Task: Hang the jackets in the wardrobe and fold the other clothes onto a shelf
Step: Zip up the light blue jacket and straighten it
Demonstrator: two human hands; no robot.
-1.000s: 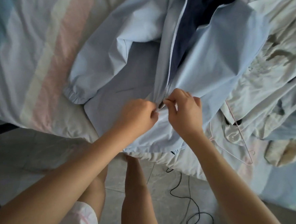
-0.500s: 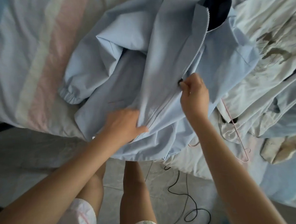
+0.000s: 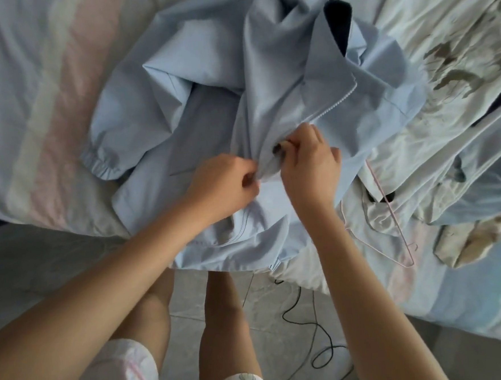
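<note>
A light blue jacket (image 3: 265,79) with a dark navy lining lies crumpled on the bed's near edge, its hem hanging over the side. My left hand (image 3: 225,185) pinches the jacket's front fabric just left of the zipper. My right hand (image 3: 309,162) is closed on the dark zipper pull (image 3: 279,149), thumb and fingers touching it. The white zipper teeth run up and right from my right hand. The two hands are almost touching.
A pile of pale printed clothes (image 3: 450,92) lies to the right on the striped bedsheet (image 3: 29,95). A thin pink wire hanger (image 3: 393,221) rests under that pile's edge. A black cable (image 3: 318,333) curls on the tiled floor by my legs.
My left hand moved up from the hem and closed on the fabric beside the zipper. My right hand stays on the zipper pull, and the jacket has bunched more.
</note>
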